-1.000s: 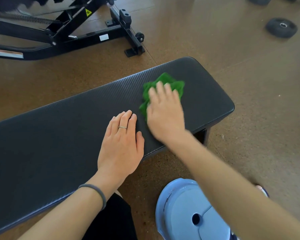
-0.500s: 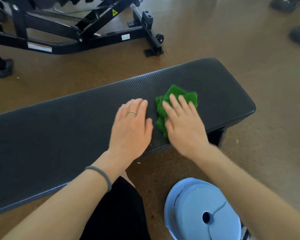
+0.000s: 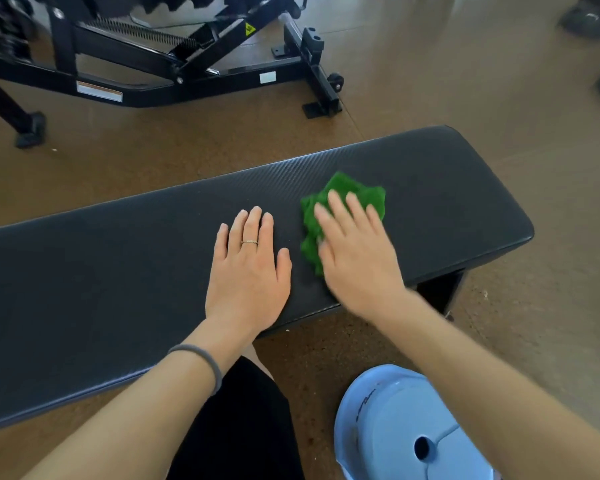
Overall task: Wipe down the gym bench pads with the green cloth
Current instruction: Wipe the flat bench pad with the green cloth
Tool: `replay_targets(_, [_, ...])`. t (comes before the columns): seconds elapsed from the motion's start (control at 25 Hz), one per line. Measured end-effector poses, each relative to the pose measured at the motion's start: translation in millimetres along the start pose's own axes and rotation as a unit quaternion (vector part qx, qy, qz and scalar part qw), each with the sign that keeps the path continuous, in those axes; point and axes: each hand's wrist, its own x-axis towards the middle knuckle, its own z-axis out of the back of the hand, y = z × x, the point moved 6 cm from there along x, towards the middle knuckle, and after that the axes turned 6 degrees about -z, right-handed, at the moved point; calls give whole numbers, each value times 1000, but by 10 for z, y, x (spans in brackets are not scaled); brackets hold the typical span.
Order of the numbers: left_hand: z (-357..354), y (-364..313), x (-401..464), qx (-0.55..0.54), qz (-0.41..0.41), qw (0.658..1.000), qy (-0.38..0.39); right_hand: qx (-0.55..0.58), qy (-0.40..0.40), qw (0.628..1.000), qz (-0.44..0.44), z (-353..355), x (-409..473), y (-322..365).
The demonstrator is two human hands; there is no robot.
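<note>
Right hand presses flat on green cloth, fingers spread over it, palm down; cloth lies bunched on black bench pad, toward pad's right end, near the front edge. Hand is motion-blurred, so it's hard to tell whether fingers curl into the fabric or just push on it. Left hand lies open & flat on the pad just beside the cloth, not touching it, holding nothing; ring on one finger, grey band at wrist. Blue plastic stool stands on brown floor below right forearm. Black equipment frame sits behind the bench.
</note>
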Motion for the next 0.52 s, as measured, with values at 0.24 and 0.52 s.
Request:
replay_targets(0.24, [-13,0,35,2,1,1000,0,-3,37,998,55,12,223,-53])
replay_targets(0.52, [-36,-22,10,6,-16,1000,3,32,16,997,68,-75,-106,326])
